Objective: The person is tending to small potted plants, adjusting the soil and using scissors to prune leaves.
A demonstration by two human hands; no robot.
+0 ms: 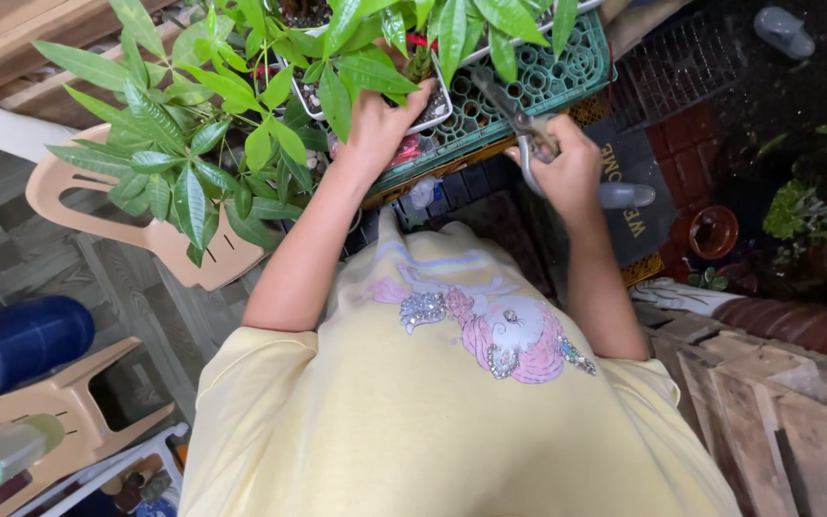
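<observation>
Leaves [337,67] hide left hand [375,129] fingertips; right hand [567,168] grips shears [528,134].

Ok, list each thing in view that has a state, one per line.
left hand: gripping the rim of the white pot
white pot: upright, planted, on the green crate
right hand: closed around the shears
shears: blades apart, pointing toward the plants
green crate: flat, carrying pots
terracotta pot: upright on the ground
</observation>
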